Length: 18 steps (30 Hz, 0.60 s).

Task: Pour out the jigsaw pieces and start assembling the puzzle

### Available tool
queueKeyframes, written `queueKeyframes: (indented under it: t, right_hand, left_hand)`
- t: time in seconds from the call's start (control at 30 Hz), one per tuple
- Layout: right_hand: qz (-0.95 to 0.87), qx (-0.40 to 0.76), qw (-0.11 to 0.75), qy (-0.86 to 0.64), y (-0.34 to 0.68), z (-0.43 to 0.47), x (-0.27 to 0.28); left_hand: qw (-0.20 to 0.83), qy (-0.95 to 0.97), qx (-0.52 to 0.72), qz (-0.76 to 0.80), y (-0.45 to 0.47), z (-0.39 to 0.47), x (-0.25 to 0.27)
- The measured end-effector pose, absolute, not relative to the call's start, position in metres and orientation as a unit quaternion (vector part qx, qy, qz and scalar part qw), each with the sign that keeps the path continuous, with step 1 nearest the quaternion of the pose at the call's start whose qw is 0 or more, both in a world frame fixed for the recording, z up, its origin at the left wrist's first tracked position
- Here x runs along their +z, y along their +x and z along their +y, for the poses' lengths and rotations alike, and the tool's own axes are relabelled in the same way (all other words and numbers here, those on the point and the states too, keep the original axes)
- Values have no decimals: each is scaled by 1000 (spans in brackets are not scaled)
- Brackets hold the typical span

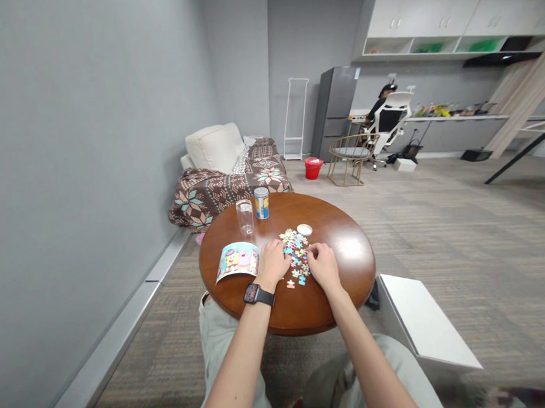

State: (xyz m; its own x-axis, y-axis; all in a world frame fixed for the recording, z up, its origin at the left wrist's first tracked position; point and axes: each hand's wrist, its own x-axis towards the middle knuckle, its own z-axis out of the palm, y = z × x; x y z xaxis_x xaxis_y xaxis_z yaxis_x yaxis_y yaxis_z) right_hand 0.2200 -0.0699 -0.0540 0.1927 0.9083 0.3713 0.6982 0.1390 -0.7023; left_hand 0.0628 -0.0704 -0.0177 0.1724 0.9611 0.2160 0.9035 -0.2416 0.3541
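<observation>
A loose pile of colourful jigsaw puzzle pieces [295, 244] lies on the round brown table [346, 289], between my two hands. My left hand [275, 260] rests at the pile's left edge, its fingers laid out on the tabletop and the thumb towards the pieces. At the right edge, my right hand [323, 263] has its fingers curled together against the pieces; what is in the fingertips is hidden. Left of my left hand is a curved picture sheet [238, 259] with cartoon figures. Behind the pile lies a round white-centred lid [304, 230].
A clear glass [245, 218] and a blue-and-yellow tin [262, 204] stand at the table's far left. A white box [427, 317] is on the floor to the right. Farther back are a draped sofa [234, 182], a red bucket [313, 169] and a seated person [377, 106].
</observation>
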Motion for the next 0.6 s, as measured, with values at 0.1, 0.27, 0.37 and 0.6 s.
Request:
queueKeyframes:
  t: [0.1,0.27,0.37,0.6]
  right_hand:
    - [-621,122,427,-646,220,-70,-54]
    - [-620,120,429,-647,220,-70,-55]
    - [-619,123,428,-647,220,-70,-55]
    - [-624,124,426,-643,221,-70,-54]
  left_hand:
    - [74,763,196,612,63,-71,-18]
    - [66,749,194,631,63,-71,-18]
    - [63,752,197,626,63,-72,-18]
    - [78,763,197,610,62,-72,-18]
